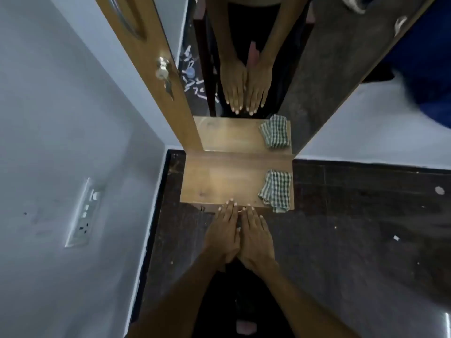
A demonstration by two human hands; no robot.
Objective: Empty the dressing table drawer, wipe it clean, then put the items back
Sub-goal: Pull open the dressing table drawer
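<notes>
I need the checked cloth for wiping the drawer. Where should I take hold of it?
Pinch the checked cloth at its near corner, which overhangs the wooden top's front edge, coming from the front with the right hand. That hanging corner gives room for a grip; the rest lies flat.

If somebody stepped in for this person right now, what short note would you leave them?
Left hand: open, fingers straight, tips at the front edge of the dressing table top.
Right hand: open, flat beside the left, holding nothing.
Checked cloth: folded on the right end of the top, against the mirror.
Done: nothing visible; no open drawer or drawer items in view.
Left: open the drawer, empty it, wipe it with the cloth, put everything back.
</notes>
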